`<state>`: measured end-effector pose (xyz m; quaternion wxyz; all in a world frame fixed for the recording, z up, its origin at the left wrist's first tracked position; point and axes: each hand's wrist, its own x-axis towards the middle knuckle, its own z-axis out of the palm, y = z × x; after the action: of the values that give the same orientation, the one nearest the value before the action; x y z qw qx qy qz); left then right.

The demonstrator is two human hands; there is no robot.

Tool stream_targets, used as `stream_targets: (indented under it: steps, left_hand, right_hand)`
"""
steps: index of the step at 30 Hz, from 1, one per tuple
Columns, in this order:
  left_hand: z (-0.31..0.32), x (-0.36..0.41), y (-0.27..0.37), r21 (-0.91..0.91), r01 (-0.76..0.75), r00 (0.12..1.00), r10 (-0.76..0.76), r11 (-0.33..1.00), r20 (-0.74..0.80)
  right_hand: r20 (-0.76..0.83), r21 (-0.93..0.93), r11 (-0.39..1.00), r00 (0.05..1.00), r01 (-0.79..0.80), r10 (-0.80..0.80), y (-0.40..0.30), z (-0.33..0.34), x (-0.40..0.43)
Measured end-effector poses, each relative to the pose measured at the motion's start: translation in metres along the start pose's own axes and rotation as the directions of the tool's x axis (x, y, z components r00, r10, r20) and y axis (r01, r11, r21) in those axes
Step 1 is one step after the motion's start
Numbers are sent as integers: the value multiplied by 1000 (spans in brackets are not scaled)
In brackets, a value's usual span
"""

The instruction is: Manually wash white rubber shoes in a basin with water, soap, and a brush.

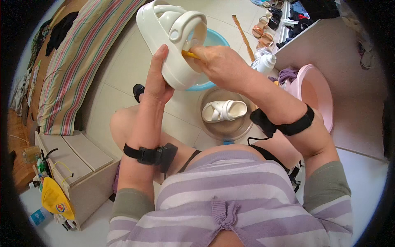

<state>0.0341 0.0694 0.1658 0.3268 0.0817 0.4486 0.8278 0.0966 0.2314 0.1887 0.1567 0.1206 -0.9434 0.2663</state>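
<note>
My left hand (157, 77) grips a thick-soled white clog sandal (176, 58) by the sole and holds it up, tilted. At the sandal's foot opening, my right hand (216, 63) is closed around a thin yellow-orange handle (190, 55); its far end is hidden by the sandal. Behind the raised sandal stands a light blue basin (219, 38) with what looks like water in it. A second white sandal (224, 111) with crossed straps lies in a round translucent basin (207, 131) on the floor, below my right forearm.
A white bottle (264, 63) and a pink tub (327, 92) stand to the right. A wooden stick (243, 37) and several brown sandals (260, 27) lie beyond. At left are a striped cloth (83, 55), a low cabinet (92, 191) and a yellow cap (54, 197).
</note>
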Motion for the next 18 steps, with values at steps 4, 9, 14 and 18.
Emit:
stream_targets:
  steps: [4, 9, 14, 18]
  left_hand:
    - [14, -5, -17, 50, 34, 997, -37, 998, 72]
    - [18, -8, -34, -49, 121, 985, -114, 991, 130]
    - [-3, -7, -17, -198, 77, 992, -54, 977, 118]
    - [-2, -10, -12, -202, 81, 994, -64, 976, 90]
  right_hand:
    - [-6, -253, 966, 998, -59, 59, 11, 3, 17]
    - [-188, 175, 969, 960, -176, 208, 28, 24, 28]
    - [47, -62, 998, 999, 11, -8, -6, -1, -1]
    - [-16, -36, 999, 1000, 2, -2, -13, 3, -5]
